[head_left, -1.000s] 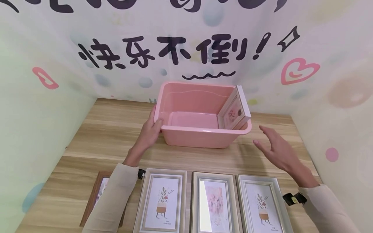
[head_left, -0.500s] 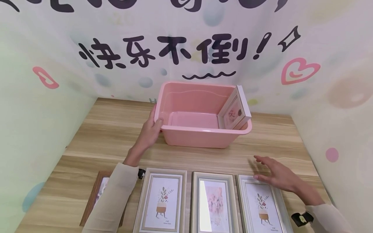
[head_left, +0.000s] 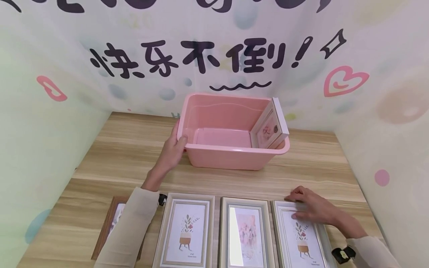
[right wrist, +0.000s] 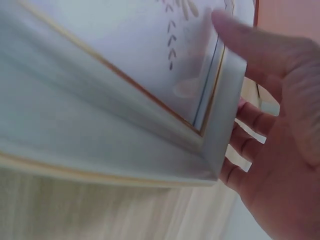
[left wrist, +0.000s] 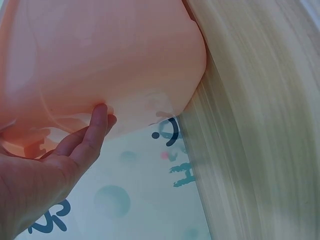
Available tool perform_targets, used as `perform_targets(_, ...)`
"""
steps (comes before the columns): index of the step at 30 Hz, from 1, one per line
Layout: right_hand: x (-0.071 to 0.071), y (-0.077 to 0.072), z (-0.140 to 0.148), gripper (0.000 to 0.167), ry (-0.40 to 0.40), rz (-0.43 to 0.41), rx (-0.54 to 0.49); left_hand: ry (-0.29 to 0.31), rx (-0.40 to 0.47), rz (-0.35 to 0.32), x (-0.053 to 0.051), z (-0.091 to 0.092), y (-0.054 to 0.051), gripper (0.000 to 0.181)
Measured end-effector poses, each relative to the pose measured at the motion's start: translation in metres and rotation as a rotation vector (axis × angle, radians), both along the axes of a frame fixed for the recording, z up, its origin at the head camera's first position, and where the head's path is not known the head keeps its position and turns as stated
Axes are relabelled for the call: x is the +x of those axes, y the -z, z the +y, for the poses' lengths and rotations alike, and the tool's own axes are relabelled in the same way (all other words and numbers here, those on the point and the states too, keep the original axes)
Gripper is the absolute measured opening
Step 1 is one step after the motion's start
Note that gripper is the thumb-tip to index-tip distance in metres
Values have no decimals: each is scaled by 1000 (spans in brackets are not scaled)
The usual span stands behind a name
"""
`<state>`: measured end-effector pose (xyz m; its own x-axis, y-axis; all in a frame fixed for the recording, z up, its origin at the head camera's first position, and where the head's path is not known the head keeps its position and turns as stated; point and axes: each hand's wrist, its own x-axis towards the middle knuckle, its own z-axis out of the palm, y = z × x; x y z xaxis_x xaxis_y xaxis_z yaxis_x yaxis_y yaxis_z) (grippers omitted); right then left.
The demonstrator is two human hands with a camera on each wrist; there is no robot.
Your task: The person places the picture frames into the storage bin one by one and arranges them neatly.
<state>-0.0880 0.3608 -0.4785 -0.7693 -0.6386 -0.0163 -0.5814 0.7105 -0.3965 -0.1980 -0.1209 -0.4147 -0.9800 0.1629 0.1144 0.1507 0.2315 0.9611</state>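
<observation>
My left hand point(head_left: 171, 149) grips the left rim of a pink plastic bin point(head_left: 231, 159), thumb over the rim. In the left wrist view, its fingers point(left wrist: 95, 135) lie against the bin's outer wall. A white picture frame point(head_left: 268, 128) leans upright inside the bin's right end. My right hand point(head_left: 315, 206) holds the far edge of the rightmost picture frame point(head_left: 303, 238), which shows a potted plant print. In the right wrist view, the thumb point(right wrist: 250, 42) is over the frame's front and the fingers point(right wrist: 245, 145) curl at its outer edge.
Left of that frame lie a pale frame with a pink print point(head_left: 246, 227) and another with a plant print point(head_left: 187, 227). A brown frame point(head_left: 106, 230) is partly hidden under my left sleeve. Behind the wooden table point(head_left: 134, 145) hangs a printed backdrop point(head_left: 201, 22).
My right hand has moved from beside the bin down toward me and now holds the far edge of the rightmost picture frame. My left hand and the bin have stayed put.
</observation>
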Motion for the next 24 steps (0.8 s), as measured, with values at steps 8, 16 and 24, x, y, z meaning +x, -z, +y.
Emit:
perform_targets(8,-4,1,-1,24,-1,-84,-106,-4,-5,9,0,1,-1,64)
perform_targets(16,-9,-13,3,20,-22,-226,-212,-9,-3,-19,2,1,-4,65)
perform_targets(24,-20,-38,10,32,3,-204,-240,-10,12,-26,3,2,-4,64)
